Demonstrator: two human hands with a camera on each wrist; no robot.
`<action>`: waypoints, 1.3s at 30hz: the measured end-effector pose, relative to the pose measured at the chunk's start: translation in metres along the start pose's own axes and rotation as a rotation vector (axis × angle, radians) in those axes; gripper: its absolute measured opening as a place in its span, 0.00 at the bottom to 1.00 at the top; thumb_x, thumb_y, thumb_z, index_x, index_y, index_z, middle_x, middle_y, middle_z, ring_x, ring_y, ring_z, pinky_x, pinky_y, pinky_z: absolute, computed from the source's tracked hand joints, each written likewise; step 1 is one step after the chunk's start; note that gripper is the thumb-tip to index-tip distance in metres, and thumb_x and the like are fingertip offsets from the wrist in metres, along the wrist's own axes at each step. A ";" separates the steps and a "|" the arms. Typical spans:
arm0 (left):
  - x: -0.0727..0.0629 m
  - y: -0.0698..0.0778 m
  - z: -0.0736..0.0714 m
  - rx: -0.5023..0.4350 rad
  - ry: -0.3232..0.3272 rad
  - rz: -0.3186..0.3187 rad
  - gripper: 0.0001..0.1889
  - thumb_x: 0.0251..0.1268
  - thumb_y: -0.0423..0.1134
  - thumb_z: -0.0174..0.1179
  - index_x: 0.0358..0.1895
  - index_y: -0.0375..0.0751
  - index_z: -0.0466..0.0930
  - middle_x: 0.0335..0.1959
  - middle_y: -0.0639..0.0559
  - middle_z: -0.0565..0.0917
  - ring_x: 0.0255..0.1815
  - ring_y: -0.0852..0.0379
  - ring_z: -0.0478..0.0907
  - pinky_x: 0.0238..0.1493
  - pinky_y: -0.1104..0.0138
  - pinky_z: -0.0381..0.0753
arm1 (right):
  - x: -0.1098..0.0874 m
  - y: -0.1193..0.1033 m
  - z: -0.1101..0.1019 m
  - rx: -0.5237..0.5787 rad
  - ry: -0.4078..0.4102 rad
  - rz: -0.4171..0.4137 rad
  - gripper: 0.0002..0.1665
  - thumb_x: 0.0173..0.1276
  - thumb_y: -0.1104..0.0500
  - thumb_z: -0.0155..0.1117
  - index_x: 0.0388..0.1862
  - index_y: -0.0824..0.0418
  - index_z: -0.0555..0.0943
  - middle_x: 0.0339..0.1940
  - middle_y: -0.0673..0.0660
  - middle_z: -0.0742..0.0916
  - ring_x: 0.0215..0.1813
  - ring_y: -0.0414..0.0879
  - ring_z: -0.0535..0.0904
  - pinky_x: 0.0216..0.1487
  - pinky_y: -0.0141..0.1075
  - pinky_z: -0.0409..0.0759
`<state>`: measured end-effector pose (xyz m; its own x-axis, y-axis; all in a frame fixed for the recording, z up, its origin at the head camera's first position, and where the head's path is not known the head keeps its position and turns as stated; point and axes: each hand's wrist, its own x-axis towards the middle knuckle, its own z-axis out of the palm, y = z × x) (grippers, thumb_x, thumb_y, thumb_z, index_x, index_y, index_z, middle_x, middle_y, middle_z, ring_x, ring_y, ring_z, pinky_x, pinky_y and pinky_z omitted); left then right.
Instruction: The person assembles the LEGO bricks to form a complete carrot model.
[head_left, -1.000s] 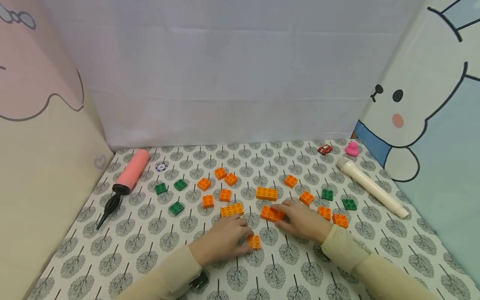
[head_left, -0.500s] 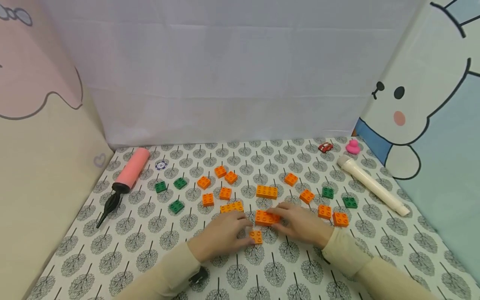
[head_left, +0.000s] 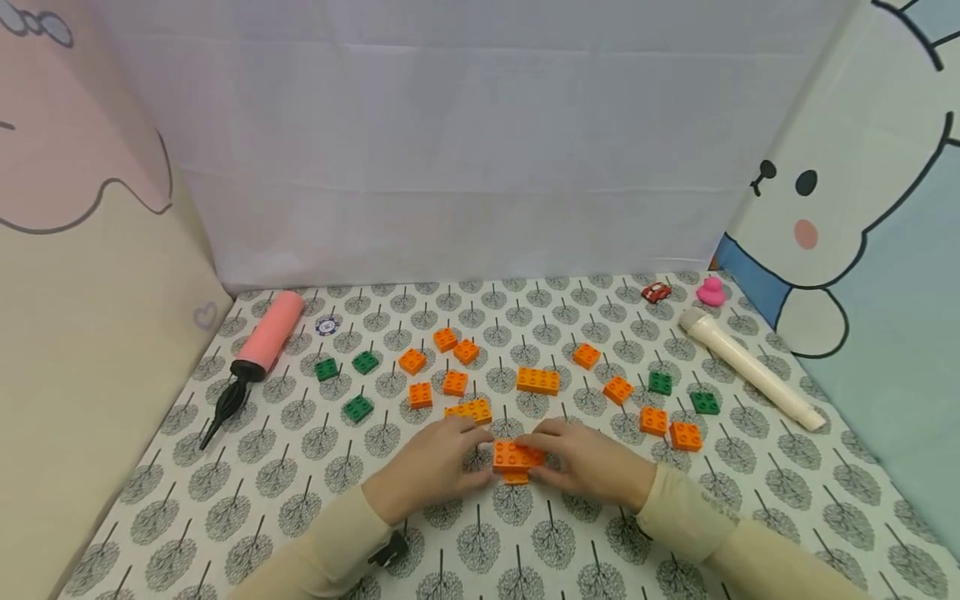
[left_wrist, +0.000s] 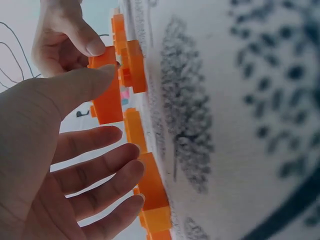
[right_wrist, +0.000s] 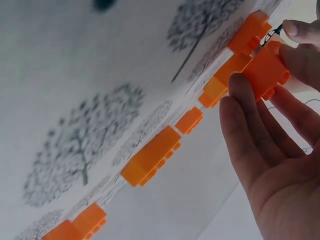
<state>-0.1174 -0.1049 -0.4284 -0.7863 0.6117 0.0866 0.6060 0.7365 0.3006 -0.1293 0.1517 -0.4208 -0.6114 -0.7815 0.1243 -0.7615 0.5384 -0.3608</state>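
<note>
A long orange toy building brick [head_left: 516, 456] is pinched between the thumb and fingers of my right hand [head_left: 592, 462]. It hangs just over a small square orange brick [head_left: 516, 479], covering most of it in the head view. The left wrist view shows the small brick [left_wrist: 135, 67] lying on the cloth, right beside the held one [left_wrist: 107, 95]. My left hand [head_left: 427, 471] is at the held brick's left end. Its thumb [left_wrist: 95, 82] overlaps that brick, while its fingers are spread and slightly bent, with nothing inside them.
Two lighter orange long bricks [head_left: 537, 381] and several small orange bricks [head_left: 454, 383] lie beyond the hands. Green bricks [head_left: 358, 408] lie at both sides. A pink pump [head_left: 272, 329] is on the left; a white microphone-shaped stick [head_left: 750, 371], pink duck [head_left: 711, 292] and red car [head_left: 656, 292] are right.
My right hand has brought the long orange brick left and nearer, from beyond the small brick to over it. My left hand has shifted slightly and stays close to the bricks.
</note>
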 end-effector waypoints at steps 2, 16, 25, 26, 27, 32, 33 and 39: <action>-0.001 0.000 0.001 -0.014 -0.017 0.000 0.28 0.59 0.59 0.67 0.57 0.46 0.83 0.54 0.49 0.84 0.54 0.51 0.80 0.60 0.57 0.79 | 0.000 -0.002 0.002 0.005 -0.010 -0.016 0.25 0.69 0.52 0.66 0.64 0.56 0.79 0.50 0.50 0.85 0.48 0.41 0.81 0.51 0.36 0.83; 0.003 0.006 0.005 0.018 -0.029 0.051 0.23 0.60 0.57 0.67 0.52 0.46 0.84 0.44 0.55 0.84 0.43 0.59 0.80 0.50 0.64 0.81 | -0.003 -0.010 0.001 -0.009 -0.064 0.036 0.24 0.70 0.50 0.65 0.64 0.54 0.79 0.53 0.49 0.84 0.52 0.43 0.81 0.54 0.40 0.82; 0.005 0.008 0.007 0.016 -0.074 0.021 0.24 0.61 0.55 0.67 0.55 0.45 0.84 0.47 0.54 0.84 0.48 0.57 0.80 0.54 0.62 0.81 | -0.005 -0.008 0.001 -0.003 -0.070 0.046 0.24 0.69 0.50 0.66 0.63 0.54 0.80 0.53 0.50 0.84 0.53 0.45 0.81 0.56 0.41 0.82; 0.005 0.008 0.007 0.014 -0.078 0.015 0.24 0.61 0.55 0.67 0.55 0.45 0.83 0.47 0.54 0.84 0.48 0.57 0.80 0.54 0.62 0.81 | -0.004 -0.008 0.001 -0.001 -0.068 0.045 0.24 0.69 0.50 0.67 0.62 0.54 0.81 0.53 0.50 0.84 0.53 0.44 0.81 0.55 0.41 0.82; 0.006 0.008 0.006 0.010 -0.082 0.009 0.24 0.61 0.55 0.67 0.55 0.45 0.83 0.47 0.54 0.84 0.48 0.57 0.80 0.54 0.62 0.81 | -0.004 -0.008 0.002 0.001 -0.068 0.045 0.24 0.69 0.50 0.67 0.62 0.54 0.81 0.53 0.50 0.84 0.53 0.44 0.81 0.55 0.41 0.82; 0.006 0.008 0.006 -0.007 -0.093 0.001 0.23 0.60 0.54 0.68 0.53 0.44 0.84 0.45 0.54 0.84 0.45 0.58 0.80 0.51 0.64 0.81 | -0.003 -0.008 0.002 0.033 -0.083 0.053 0.24 0.69 0.51 0.67 0.62 0.54 0.81 0.51 0.49 0.84 0.52 0.43 0.81 0.55 0.40 0.82; 0.007 0.008 0.007 -0.011 -0.092 0.002 0.23 0.59 0.54 0.69 0.52 0.44 0.85 0.44 0.54 0.85 0.44 0.59 0.80 0.50 0.64 0.82 | -0.002 -0.008 0.003 0.041 -0.084 0.052 0.23 0.69 0.51 0.67 0.62 0.55 0.81 0.51 0.48 0.85 0.51 0.42 0.81 0.55 0.39 0.82; 0.008 0.007 0.008 -0.046 -0.084 0.005 0.21 0.58 0.53 0.70 0.50 0.45 0.86 0.40 0.55 0.85 0.40 0.62 0.78 0.47 0.66 0.81 | 0.000 -0.007 0.003 0.078 -0.085 0.046 0.23 0.67 0.52 0.69 0.59 0.56 0.82 0.47 0.47 0.85 0.48 0.39 0.80 0.52 0.35 0.82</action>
<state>-0.1185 -0.0922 -0.4328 -0.7695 0.6386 0.0084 0.6019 0.7207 0.3440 -0.1239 0.1469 -0.4206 -0.6221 -0.7824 0.0280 -0.7122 0.5508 -0.4352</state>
